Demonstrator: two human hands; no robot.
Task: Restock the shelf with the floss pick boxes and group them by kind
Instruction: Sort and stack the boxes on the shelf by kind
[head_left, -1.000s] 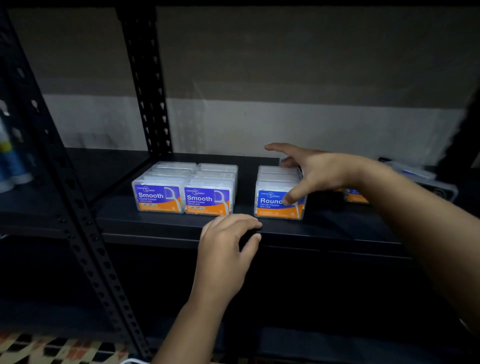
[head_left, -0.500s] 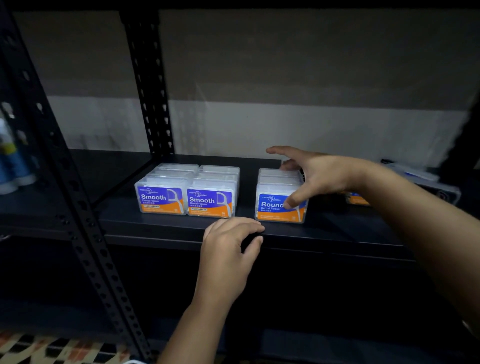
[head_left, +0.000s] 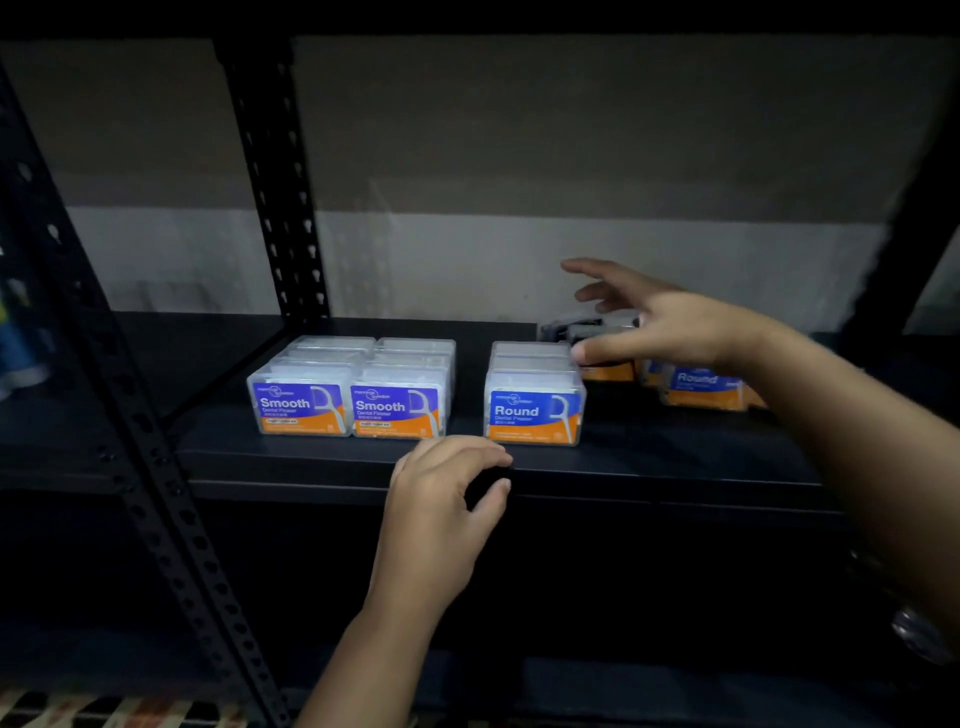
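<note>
On the dark metal shelf (head_left: 649, 452), seen from the head camera, two rows of clear boxes labelled Smooth (head_left: 349, 387) are sitting side by side, touching each other, toward the left. Just to their right, with a narrow gap between, a single row of Round boxes (head_left: 534, 395) is running front to back. Farther right and apart from that row, more Round boxes (head_left: 701, 387) are lying loose and blurred behind the right forearm. The right hand (head_left: 660, 325) is hovering above the back of the Round row, its fingers (head_left: 587, 268) spread and straight, the thumb reaching level toward the left and holding nothing. Behind that hand a dark object is sitting on the shelf, too blurred to identify. The left hand (head_left: 441, 499) is resting on the shelf's front edge, its fingers curling over the lip with the thumb below. A perforated black upright (head_left: 275, 176) is rising behind the Smooth boxes.
</note>
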